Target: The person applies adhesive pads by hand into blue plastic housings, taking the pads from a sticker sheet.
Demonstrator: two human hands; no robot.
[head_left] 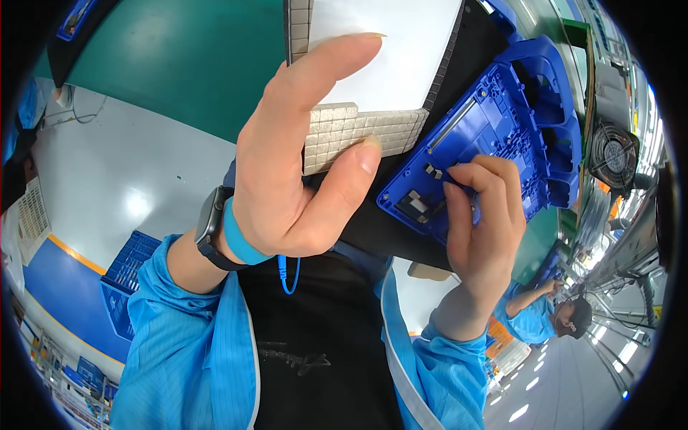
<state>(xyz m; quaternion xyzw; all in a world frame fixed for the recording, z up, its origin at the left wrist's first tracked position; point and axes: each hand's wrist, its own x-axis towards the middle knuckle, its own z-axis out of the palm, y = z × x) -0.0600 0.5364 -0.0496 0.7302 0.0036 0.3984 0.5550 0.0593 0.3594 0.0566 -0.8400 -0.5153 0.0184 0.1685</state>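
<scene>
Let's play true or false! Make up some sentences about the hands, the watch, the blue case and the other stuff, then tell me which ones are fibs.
1. The watch is on the right wrist. False: it is on the left wrist, just behind the left hand.
2. The right hand is over the blue case. True.
3. The little squares by the left thumb are bright red. False: they are beige.
4. The other person at the lower right wears a dark cap. True.
5. The round fan is on the left side of the picture. False: it is on the right side.
6. A blue cord shows near the left wrist. True.
</scene>
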